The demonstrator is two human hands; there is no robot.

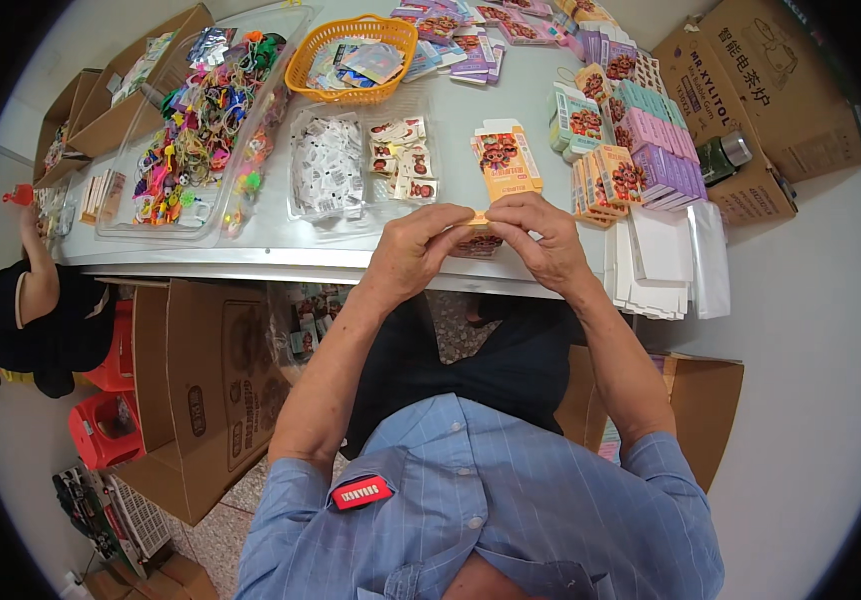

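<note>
Both my hands meet over a small orange printed box (478, 243) at the table's front edge. My left hand (419, 243) pinches its top from the left, and my right hand (543, 238) grips the same top edge from the right. Fingers cover much of the box's upper end. Just beyond them lies a flat orange carton (508, 160) with its flaps spread. To the right of my right hand stand several filled-out orange boxes (606, 185). A clear tray of small white packets (327, 165) sits beyond my left hand, beside a tray of printed cards (403, 160).
A yellow basket (353, 58) stands at the back. On the left is a large clear bin of colourful trinkets (206, 130). Purple boxes (669, 172), white cartons (651, 255) and a flask (726, 157) line the right. Below the table edge is a cardboard box (213, 380); another person (41, 300) sits far left.
</note>
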